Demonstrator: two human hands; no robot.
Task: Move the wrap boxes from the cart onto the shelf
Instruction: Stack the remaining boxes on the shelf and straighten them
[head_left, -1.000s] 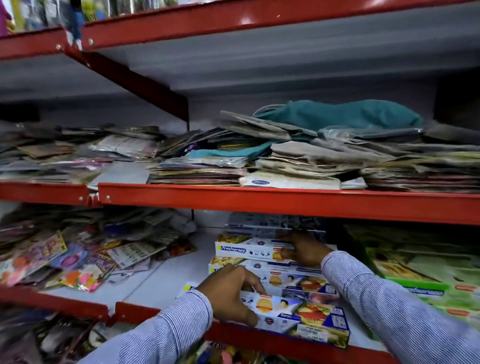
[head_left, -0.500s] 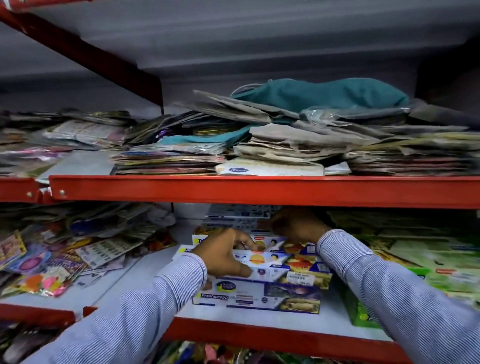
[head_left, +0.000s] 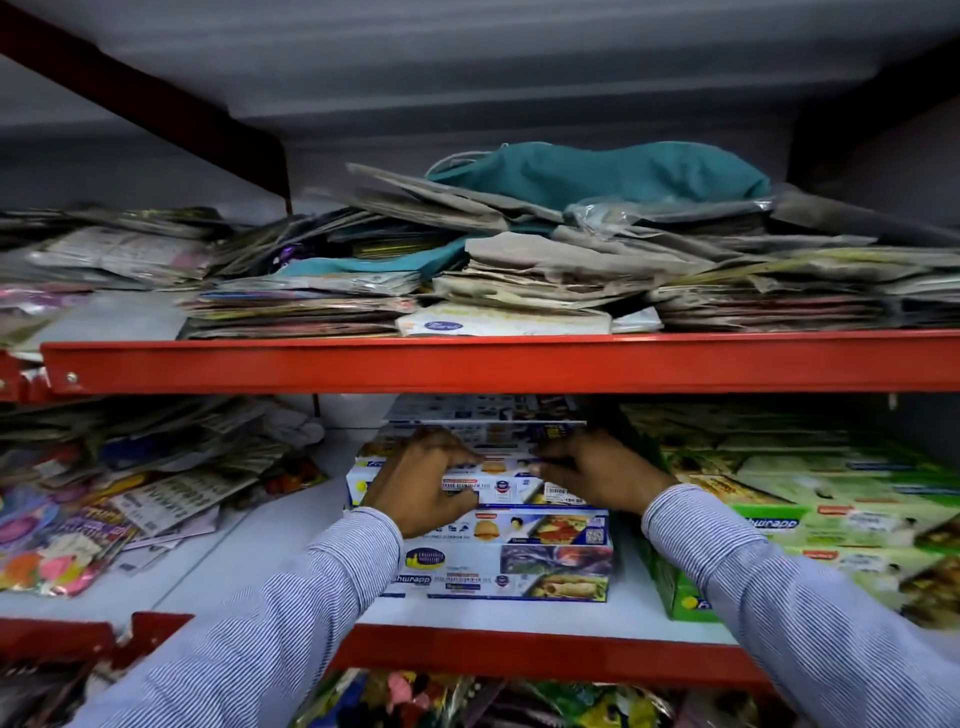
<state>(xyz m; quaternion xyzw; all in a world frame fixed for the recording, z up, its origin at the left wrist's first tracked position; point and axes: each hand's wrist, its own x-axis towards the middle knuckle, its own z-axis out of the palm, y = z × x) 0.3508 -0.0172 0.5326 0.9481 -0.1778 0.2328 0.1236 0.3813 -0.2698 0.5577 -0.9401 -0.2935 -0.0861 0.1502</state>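
so both hands, left (head_left: 415, 483) and right (head_left: 597, 475), have shifted up from the front box to clamp the top box (head_left: 498, 486) of the stack (head_left: 519, 561), looks like just squaring it up now

Both arms reached forward and slightly inward, each in a blue-and-white striped sleeve buttoned down to the wrist. The left hand (head_left: 421, 488) lay palm down with its knuckles raised and its fingers (head_left: 457, 460) curled forward and downward, the thumb tucked low beneath them. The right hand (head_left: 597, 475) mirrored it, palm down, fingers bent and pointing toward the left hand. The fingertips of the two hands nearly met, just apart. Both wrists were roughly level, with the forearms angling in from the lower corners.
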